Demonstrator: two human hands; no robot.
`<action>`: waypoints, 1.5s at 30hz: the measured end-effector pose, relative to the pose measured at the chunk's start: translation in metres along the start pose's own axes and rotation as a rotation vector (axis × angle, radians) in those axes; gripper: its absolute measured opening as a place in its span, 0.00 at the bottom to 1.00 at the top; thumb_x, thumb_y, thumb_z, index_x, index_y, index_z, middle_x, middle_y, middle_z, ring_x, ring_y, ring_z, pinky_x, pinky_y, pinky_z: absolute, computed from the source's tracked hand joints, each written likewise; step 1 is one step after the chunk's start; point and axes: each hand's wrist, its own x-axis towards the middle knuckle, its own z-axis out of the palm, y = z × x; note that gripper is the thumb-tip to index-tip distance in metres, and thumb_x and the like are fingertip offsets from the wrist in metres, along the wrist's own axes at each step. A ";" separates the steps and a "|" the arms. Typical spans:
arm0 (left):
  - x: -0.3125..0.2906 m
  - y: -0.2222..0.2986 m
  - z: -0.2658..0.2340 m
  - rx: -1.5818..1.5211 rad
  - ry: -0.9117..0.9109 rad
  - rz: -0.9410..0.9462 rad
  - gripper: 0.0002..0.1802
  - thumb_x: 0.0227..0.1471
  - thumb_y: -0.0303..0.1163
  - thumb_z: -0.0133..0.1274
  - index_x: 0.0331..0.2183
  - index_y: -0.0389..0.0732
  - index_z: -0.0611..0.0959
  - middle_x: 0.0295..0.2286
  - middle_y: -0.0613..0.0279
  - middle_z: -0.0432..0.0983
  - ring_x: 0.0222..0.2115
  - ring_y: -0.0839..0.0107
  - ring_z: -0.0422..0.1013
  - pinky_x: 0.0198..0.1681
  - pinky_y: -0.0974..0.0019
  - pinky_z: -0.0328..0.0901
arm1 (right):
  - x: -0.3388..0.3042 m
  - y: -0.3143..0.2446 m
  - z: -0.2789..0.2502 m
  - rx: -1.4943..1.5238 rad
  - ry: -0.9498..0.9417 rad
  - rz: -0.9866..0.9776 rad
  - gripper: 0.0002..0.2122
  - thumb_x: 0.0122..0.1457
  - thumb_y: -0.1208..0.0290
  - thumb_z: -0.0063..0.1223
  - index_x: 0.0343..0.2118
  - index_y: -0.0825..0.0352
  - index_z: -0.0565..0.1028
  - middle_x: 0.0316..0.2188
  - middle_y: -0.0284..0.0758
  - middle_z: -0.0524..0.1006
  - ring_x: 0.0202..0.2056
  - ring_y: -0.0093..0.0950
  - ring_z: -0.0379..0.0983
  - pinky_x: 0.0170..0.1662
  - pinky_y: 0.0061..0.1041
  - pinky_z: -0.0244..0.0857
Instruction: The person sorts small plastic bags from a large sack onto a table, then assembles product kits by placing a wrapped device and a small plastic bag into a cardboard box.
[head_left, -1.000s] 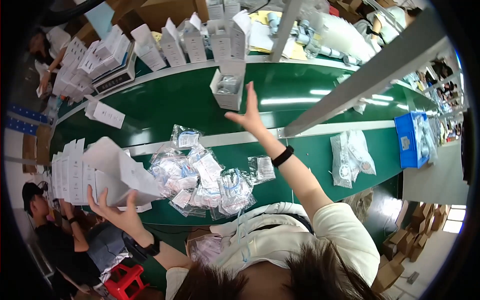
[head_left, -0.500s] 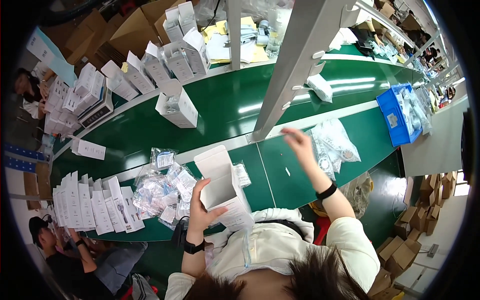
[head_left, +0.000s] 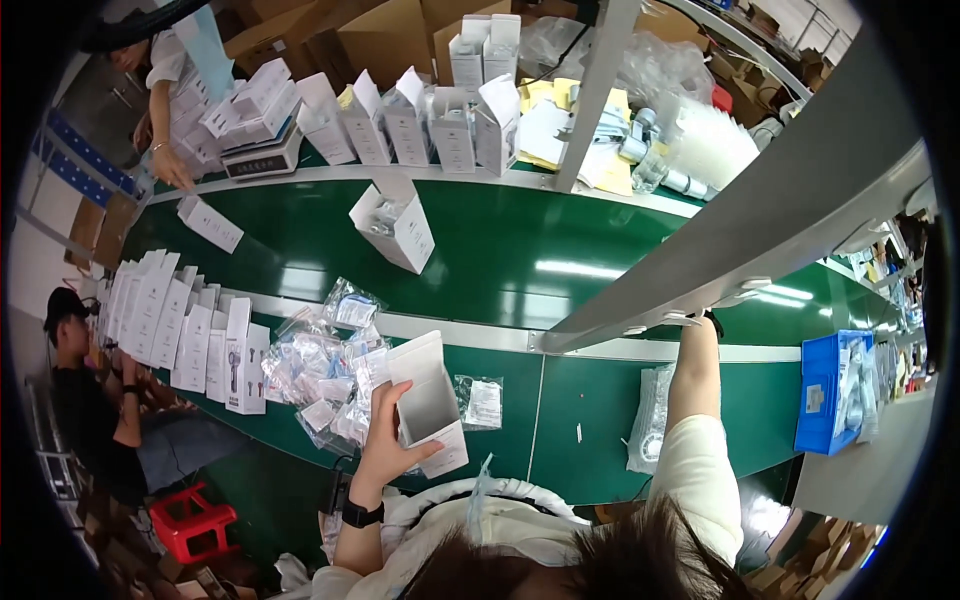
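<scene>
My left hand (head_left: 385, 432) is closed round an open white cardboard box (head_left: 432, 385), thumb on its near side and fingers along its left. The box tilts, and its inside looks bare. Left of it lies a heap of small clear plastic packets (head_left: 315, 375); another packet with a white label (head_left: 482, 402) lies at its right. My right forearm (head_left: 694, 375) stretches forward over the bench, and the grey metal post hides the hand, so its fingers cannot be seen. Beside that arm lies a clear bag of parts (head_left: 650, 425).
The grey post (head_left: 760, 240) rises from the bench's far rail. A filled white box (head_left: 393, 222) stands on the green belt (head_left: 500, 235). Upright boxes (head_left: 185, 325) line the left. A blue bin (head_left: 822, 405) holds bags at right. Other people work at left, one reaching to a lying box (head_left: 210, 222).
My right arm has stretched farther forward and right, its hand passing behind the post. The left hand still holds the box. The whole view has shifted with my head. A co-worker's arm now reaches toward the lying box.
</scene>
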 end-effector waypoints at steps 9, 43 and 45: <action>0.024 -0.007 0.021 0.120 -0.015 0.148 0.37 0.24 0.30 0.66 0.38 0.41 0.62 0.43 0.47 0.59 0.42 0.53 0.62 0.43 0.60 0.59 | -0.279 -0.064 -0.117 1.553 0.317 -0.375 0.36 0.43 0.82 0.50 0.56 0.64 0.45 0.48 0.41 0.60 0.46 0.34 0.61 0.50 0.30 0.55; 0.085 -0.064 0.003 -0.167 0.233 0.529 0.39 0.30 0.21 0.61 0.42 0.40 0.55 0.46 0.46 0.58 0.44 0.59 0.62 0.45 0.63 0.59 | -0.385 -0.218 0.031 0.830 0.047 -0.904 0.20 0.37 0.83 0.46 0.38 0.63 0.70 0.27 0.37 0.66 0.29 0.35 0.67 0.30 0.28 0.63; 0.082 -0.072 -0.005 -0.202 0.180 0.370 0.34 0.33 0.20 0.59 0.42 0.40 0.59 0.44 0.48 0.61 0.44 0.59 0.63 0.45 0.63 0.60 | -0.399 -0.231 -0.036 0.834 0.088 -0.942 0.20 0.36 0.85 0.43 0.37 0.62 0.71 0.26 0.36 0.66 0.28 0.34 0.67 0.28 0.28 0.63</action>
